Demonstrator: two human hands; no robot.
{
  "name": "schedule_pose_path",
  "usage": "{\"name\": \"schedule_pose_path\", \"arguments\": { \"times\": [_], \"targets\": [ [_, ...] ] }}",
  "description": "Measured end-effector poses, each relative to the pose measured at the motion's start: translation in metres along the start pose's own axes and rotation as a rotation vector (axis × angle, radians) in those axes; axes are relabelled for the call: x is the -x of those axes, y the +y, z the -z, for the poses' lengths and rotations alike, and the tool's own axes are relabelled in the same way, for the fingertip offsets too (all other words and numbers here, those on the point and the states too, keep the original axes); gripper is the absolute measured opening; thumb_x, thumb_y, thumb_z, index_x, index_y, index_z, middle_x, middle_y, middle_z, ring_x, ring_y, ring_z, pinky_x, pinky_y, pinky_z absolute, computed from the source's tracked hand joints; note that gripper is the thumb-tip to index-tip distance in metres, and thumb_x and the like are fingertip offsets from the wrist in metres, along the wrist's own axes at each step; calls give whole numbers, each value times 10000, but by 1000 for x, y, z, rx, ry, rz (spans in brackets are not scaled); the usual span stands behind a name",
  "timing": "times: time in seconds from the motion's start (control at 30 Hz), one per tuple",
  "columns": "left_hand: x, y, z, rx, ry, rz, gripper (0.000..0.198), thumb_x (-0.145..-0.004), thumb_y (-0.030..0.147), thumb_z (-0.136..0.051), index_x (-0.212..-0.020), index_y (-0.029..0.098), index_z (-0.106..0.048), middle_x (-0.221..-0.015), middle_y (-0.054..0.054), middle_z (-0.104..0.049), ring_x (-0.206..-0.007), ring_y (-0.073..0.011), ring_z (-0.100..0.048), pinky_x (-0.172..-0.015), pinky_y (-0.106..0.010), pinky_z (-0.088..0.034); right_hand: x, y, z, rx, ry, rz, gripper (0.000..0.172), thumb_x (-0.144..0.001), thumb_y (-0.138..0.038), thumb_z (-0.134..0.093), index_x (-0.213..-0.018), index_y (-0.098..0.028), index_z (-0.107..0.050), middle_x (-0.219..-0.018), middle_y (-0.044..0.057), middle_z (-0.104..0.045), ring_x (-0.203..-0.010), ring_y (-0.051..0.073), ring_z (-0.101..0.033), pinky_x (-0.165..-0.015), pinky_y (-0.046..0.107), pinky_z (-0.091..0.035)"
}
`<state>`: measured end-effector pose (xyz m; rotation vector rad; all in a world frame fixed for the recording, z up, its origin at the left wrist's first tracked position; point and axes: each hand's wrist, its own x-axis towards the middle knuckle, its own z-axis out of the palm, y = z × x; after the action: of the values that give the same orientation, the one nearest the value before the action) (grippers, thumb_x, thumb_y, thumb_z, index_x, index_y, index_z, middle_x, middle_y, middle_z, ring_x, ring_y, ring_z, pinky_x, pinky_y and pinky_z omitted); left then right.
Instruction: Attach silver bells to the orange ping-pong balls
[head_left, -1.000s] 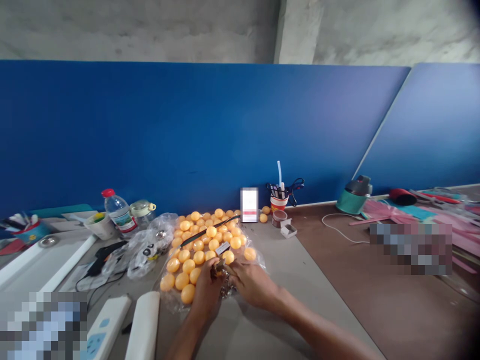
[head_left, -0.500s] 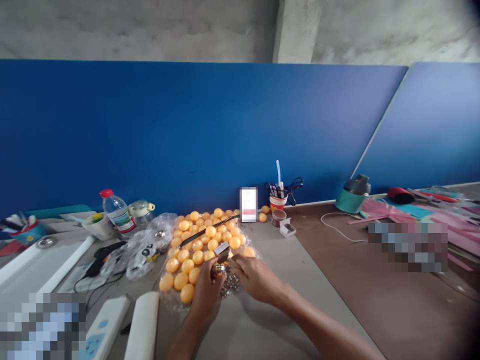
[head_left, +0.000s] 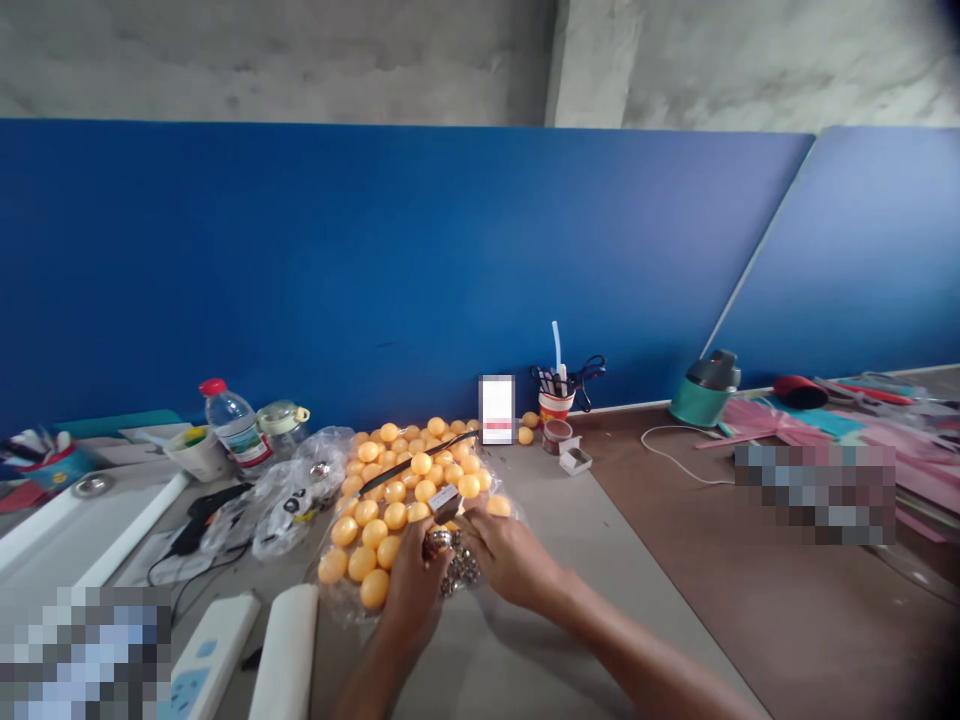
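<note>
One rounded, silvery piece [head_left: 439, 541] shines, gripped by the left hand [head_left: 411, 570]; what the right hand [head_left: 516, 562] holds is unclear

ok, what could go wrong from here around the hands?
1. The left hand appears to hold a shiny metal piece beside small metal bits; a slip could lose it among them.
2. The right hand is close to those bits and might scatter some.
3. Orange balls crowd the left hand; a bump could shift them.

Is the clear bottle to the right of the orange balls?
No, the clear bottle stands left of the orange balls, beside a lidded jar.
</note>
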<state>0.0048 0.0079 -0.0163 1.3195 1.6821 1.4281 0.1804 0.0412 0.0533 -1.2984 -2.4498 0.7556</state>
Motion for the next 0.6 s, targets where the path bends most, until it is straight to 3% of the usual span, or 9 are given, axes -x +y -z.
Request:
{"name": "schedule_pose_path", "arguments": {
  "times": [0.13, 0.33, 0.47, 0.6],
  "targets": [
    [-2, -3, 1, -5, 4, -8, 260, -678, 220, -747, -929, 289, -737, -991, -37, -775, -990, -352, -706, -928, -507, -565, -1, 3, -4, 34, -57, 10, 228, -1008, -230, -493, -1121, -197, -688, -1098, 125, -794, -919, 266, -730, -753, 324, -449],
    [-4, -7, 0, -70, -21, 32, 283, -713, 327, -685, -991, 268, -687, -945, -51, -764, -855, -310, -711, -829, -486, -588, -3, 9, -7, -23, 30, 30, 263, -1026, -235, -447, -1175, -181, -656, -1109, 123, -779, -972, 262, -723, -775, 315, -455],
    [-5, -10, 0, -55, -24, 35, 342, -703, 358, -656, -1022, 235, -671, -1053, -99, -772, -1001, -328, -724, -939, -502, -572, -6, 11, -13, 47, -42, 30, 229, -1007, -221, -479, -1115, -180, -677, -1103, 132, -784, -944, 264, -720, -770, 318, -446],
    [-4, -11, 1, -27, -17, 40, 317, -716, 366, -681, -1014, 258, -666, -1021, -76, -768, -922, -312, -731, -864, -478, -595, -6, 11, -6, -45, 51, -4, 209, -1018, -223, -468, -1078, -199, -667, -1075, 112, -788, -935, 240, -722, -757, 295, -435]
  ]
}}
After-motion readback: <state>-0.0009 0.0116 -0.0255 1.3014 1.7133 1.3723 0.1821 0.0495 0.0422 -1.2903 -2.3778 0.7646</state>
